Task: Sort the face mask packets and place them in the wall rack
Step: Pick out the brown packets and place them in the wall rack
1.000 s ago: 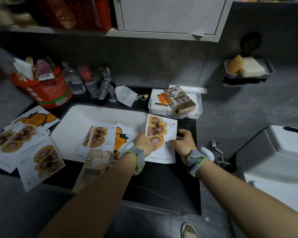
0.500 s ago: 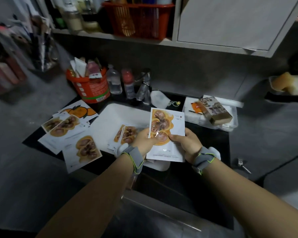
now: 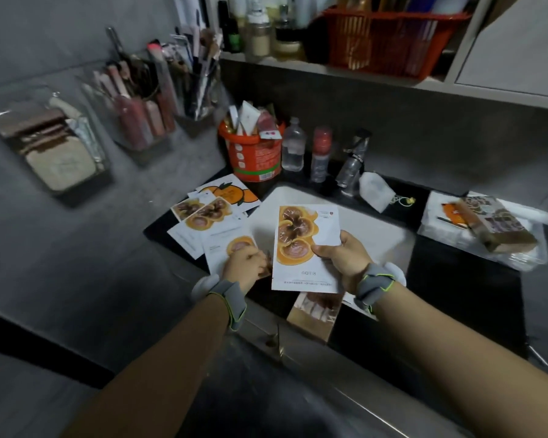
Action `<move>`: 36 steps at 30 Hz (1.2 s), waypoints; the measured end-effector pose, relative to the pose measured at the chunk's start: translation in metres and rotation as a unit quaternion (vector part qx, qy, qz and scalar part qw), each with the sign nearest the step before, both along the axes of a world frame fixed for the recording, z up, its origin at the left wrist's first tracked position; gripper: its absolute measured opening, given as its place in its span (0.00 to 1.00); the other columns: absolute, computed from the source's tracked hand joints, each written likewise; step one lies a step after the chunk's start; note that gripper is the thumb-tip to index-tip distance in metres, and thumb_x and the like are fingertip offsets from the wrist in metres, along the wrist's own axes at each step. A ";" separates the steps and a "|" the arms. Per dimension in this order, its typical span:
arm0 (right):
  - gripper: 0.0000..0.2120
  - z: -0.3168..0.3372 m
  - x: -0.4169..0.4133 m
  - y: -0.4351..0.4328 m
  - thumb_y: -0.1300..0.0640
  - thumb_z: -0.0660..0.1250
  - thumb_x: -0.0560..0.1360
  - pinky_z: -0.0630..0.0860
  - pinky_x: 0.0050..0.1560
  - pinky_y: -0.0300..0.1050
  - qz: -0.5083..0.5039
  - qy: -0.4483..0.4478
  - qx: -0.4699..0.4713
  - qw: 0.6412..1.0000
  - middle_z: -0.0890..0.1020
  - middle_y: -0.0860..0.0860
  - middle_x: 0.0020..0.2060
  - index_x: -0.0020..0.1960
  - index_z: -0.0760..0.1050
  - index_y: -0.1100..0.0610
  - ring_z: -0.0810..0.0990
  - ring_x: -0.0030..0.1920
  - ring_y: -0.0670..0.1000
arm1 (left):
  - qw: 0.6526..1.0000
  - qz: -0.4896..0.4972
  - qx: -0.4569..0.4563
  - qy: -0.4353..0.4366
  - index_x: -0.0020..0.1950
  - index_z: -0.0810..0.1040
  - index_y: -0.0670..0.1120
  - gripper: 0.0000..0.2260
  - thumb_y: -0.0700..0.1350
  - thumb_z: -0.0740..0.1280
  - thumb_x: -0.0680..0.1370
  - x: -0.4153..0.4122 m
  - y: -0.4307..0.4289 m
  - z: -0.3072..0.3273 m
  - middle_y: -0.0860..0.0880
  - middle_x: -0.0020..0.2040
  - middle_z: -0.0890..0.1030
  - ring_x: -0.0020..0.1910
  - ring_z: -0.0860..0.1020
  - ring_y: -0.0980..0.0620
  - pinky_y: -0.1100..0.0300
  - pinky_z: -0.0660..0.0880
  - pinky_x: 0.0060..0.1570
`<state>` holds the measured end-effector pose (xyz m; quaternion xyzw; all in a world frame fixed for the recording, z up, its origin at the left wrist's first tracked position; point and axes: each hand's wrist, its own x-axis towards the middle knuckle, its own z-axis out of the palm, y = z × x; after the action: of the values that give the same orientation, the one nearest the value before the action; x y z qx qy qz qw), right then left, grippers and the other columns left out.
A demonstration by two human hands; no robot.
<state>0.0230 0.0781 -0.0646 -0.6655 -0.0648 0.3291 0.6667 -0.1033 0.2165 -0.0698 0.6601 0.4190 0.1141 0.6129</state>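
My right hand (image 3: 342, 259) grips a white face mask packet with a brown mushroom picture (image 3: 301, 245), held up over the white sink. My left hand (image 3: 242, 267) has curled fingers just left of it, over the edge of a similar packet (image 3: 219, 251) lying on the black counter. Several more mushroom packets (image 3: 203, 216) and an orange-fruit packet (image 3: 231, 192) lie fanned at the counter's left end. A gold-brown packet (image 3: 314, 314) lies below the held one. Clear wall racks (image 3: 86, 172) hang on the left wall with items inside.
A red tub (image 3: 257, 156) stuffed with sachets and three small bottles (image 3: 320, 153) stand behind the sink (image 3: 370, 235). At the right, a clear box (image 3: 456, 238) carries a brown carton (image 3: 500, 226). Overhead, a shelf holds a red basket (image 3: 393, 36) and jars.
My left hand has let go of the mushroom packet and moved left over the counter packets. The right hand alone now holds it. The view has swung left toward the wall racks.
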 end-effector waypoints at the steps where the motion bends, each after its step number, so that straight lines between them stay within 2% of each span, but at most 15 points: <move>1: 0.14 0.000 -0.003 0.008 0.69 0.70 0.69 0.78 0.54 0.66 0.009 -0.003 -0.009 1.000 0.83 0.65 0.50 0.54 0.76 0.64 0.82 0.50 0.67 | 0.999 0.001 0.034 0.013 0.39 0.75 0.44 0.12 0.37 0.57 0.80 -0.008 0.007 -0.002 0.43 0.41 0.76 0.41 0.75 0.45 0.54 0.75 0.46; 2: 0.13 0.001 -0.007 0.015 0.69 0.71 0.69 0.78 0.54 0.65 0.020 -0.008 -0.020 1.000 0.83 0.64 0.48 0.53 0.76 0.63 0.82 0.49 0.66 | 0.997 0.000 0.068 0.030 0.42 0.78 0.42 0.10 0.37 0.58 0.80 -0.015 0.013 -0.003 0.44 0.45 0.77 0.46 0.76 0.45 0.52 0.74 0.52; 4: 0.09 -0.001 -0.013 0.033 0.68 0.71 0.68 0.80 0.51 0.61 0.040 -0.030 -0.048 0.998 0.85 0.60 0.42 0.46 0.78 0.60 0.83 0.43 0.62 | 0.990 -0.006 0.128 0.061 0.48 0.80 0.40 0.10 0.37 0.59 0.79 -0.027 0.027 -0.004 0.46 0.47 0.75 0.48 0.74 0.47 0.55 0.72 0.51; 6: 0.07 -0.003 -0.016 0.049 0.67 0.72 0.68 0.82 0.46 0.56 0.059 -0.043 -0.073 0.995 0.85 0.56 0.37 0.42 0.78 0.58 0.83 0.37 0.58 | 0.983 -0.019 0.157 0.088 0.40 0.75 0.43 0.10 0.34 0.57 0.78 -0.032 0.039 -0.005 0.45 0.42 0.71 0.42 0.69 0.49 0.59 0.65 0.43; 9: 0.08 -0.010 -0.015 0.070 0.65 0.72 0.68 0.82 0.43 0.50 0.090 -0.064 -0.105 0.988 0.85 0.56 0.38 0.47 0.79 0.60 0.83 0.36 0.56 | 0.985 0.007 0.145 0.093 0.33 0.65 0.45 0.15 0.30 0.56 0.76 -0.033 0.055 -0.008 0.45 0.34 0.64 0.33 0.63 0.49 0.54 0.59 0.41; 10: 0.08 -0.013 -0.014 0.077 0.65 0.72 0.68 0.81 0.42 0.47 0.094 -0.074 -0.112 0.986 0.84 0.56 0.38 0.47 0.79 0.61 0.83 0.35 0.54 | 0.986 0.024 0.129 0.099 0.35 0.70 0.45 0.14 0.30 0.56 0.77 -0.033 0.060 -0.009 0.43 0.36 0.68 0.34 0.68 0.46 0.53 0.62 0.41; 12: 0.05 -0.019 -0.010 0.090 0.66 0.71 0.69 0.80 0.35 0.38 0.096 -0.082 -0.117 0.985 0.83 0.54 0.35 0.43 0.78 0.60 0.82 0.30 0.47 | 0.984 0.056 0.115 0.125 0.59 0.75 0.37 0.11 0.35 0.58 0.79 -0.031 0.071 -0.014 0.39 0.58 0.74 0.56 0.74 0.38 0.51 0.71 0.53; 14: 0.04 -0.024 -0.007 0.102 0.65 0.70 0.71 0.82 0.43 0.44 0.107 -0.076 -0.124 0.984 0.84 0.57 0.41 0.44 0.78 0.59 0.83 0.36 0.51 | 0.976 0.055 0.112 0.179 0.69 0.67 0.36 0.17 0.38 0.58 0.80 -0.028 0.079 -0.017 0.38 0.70 0.68 0.66 0.69 0.38 0.51 0.68 0.61; 17: 0.06 -0.031 -0.005 0.120 0.63 0.68 0.72 0.77 0.55 0.55 0.129 -0.099 -0.152 0.975 0.83 0.63 0.49 0.49 0.78 0.63 0.81 0.48 0.59 | 0.975 0.055 0.090 0.194 0.68 0.65 0.30 0.19 0.38 0.57 0.80 -0.022 0.090 -0.022 0.30 0.66 0.69 0.61 0.72 0.32 0.45 0.71 0.58; 21: 0.03 -0.041 -0.003 0.136 0.62 0.67 0.72 0.77 0.53 0.56 0.158 -0.103 -0.181 0.965 0.82 0.62 0.45 0.44 0.77 0.62 0.81 0.49 0.62 | 0.975 0.130 0.046 0.176 0.66 0.68 0.32 0.18 0.39 0.61 0.77 -0.013 0.100 -0.029 0.32 0.61 0.74 0.60 0.74 0.33 0.44 0.74 0.60; 26: 0.10 -0.044 0.001 0.137 0.66 0.67 0.69 0.75 0.38 0.46 0.180 -0.054 -0.167 0.968 0.79 0.53 0.29 0.30 0.75 0.57 0.78 0.34 0.54 | 0.984 0.138 -0.047 0.104 0.63 0.72 0.32 0.17 0.36 0.66 0.77 -0.007 0.095 -0.034 0.33 0.60 0.76 0.61 0.75 0.34 0.44 0.72 0.63; 28: 0.08 -0.046 0.006 0.135 0.67 0.69 0.68 0.75 0.39 0.47 0.178 -0.027 -0.152 0.972 0.78 0.55 0.30 0.33 0.74 0.57 0.77 0.33 0.55 | 0.985 0.127 -0.017 0.112 0.62 0.74 0.34 0.15 0.38 0.65 0.76 -0.003 0.089 -0.030 0.35 0.58 0.78 0.59 0.76 0.36 0.53 0.72 0.58; 32: 0.16 -0.044 0.011 0.134 0.71 0.68 0.68 0.78 0.47 0.58 0.136 0.051 -0.107 0.984 0.78 0.62 0.41 0.50 0.68 0.58 0.78 0.39 0.58 | 0.988 0.145 -0.011 0.046 0.63 0.73 0.36 0.15 0.34 0.63 0.77 0.006 0.081 -0.017 0.36 0.61 0.77 0.62 0.75 0.37 0.49 0.71 0.62; 34: 0.24 -0.041 0.012 0.135 0.71 0.69 0.68 0.78 0.46 0.56 0.116 0.086 -0.085 0.986 0.78 0.61 0.45 0.58 0.64 0.55 0.78 0.37 0.56 | 0.987 0.158 -0.039 -0.006 0.64 0.72 0.33 0.17 0.28 0.62 0.75 0.010 0.081 -0.012 0.32 0.64 0.73 0.64 0.72 0.33 0.42 0.69 0.65; 36: 0.24 -0.038 0.014 0.135 0.72 0.69 0.69 0.79 0.45 0.56 0.114 0.127 -0.061 0.983 0.80 0.61 0.46 0.59 0.65 0.56 0.81 0.38 0.57 | 0.983 0.170 -0.056 -0.037 0.65 0.71 0.30 0.18 0.25 0.62 0.74 0.012 0.084 -0.008 0.31 0.65 0.72 0.64 0.71 0.32 0.42 0.69 0.65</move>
<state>0.0369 0.2130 -0.1022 -0.6463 -0.0347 0.4881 0.5855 -0.0913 0.3007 -0.0780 0.5393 0.5081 0.2172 0.6354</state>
